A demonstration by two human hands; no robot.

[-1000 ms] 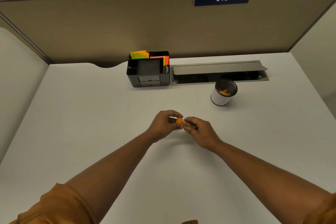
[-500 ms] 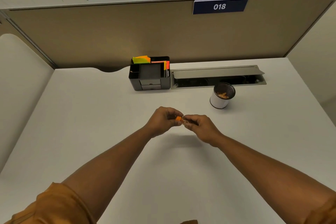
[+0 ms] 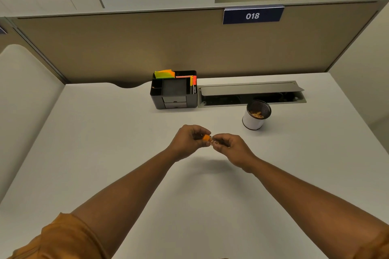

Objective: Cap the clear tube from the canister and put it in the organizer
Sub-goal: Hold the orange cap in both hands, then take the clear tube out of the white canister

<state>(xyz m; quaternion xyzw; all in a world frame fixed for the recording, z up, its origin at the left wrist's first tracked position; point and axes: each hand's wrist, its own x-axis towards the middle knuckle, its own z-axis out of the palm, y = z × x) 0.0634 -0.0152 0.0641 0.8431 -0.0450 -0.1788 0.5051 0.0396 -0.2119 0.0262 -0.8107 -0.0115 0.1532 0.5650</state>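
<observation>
Over the middle of the white desk my two hands meet. My left hand point(image 3: 188, 139) pinches a small orange cap point(image 3: 206, 137). My right hand point(image 3: 228, 147) grips the clear tube point(image 3: 214, 142), mostly hidden by its fingers. Cap and tube touch end to end. The white canister point(image 3: 254, 122) with a black mesh rim stands to the right behind my hands, with several orange-capped pieces inside. The black organizer point(image 3: 174, 92) stands at the back centre, holding sticky notes and markers.
An open grey cable tray point(image 3: 251, 93) runs along the desk's back edge right of the organizer. A beige partition with a blue "018" sign point(image 3: 252, 16) closes off the rear. The desk's side edges lie far left and right.
My hands stay together on the cap and tube, shifted slightly. The head camera has tilted up, so the scene sits lower in view.
</observation>
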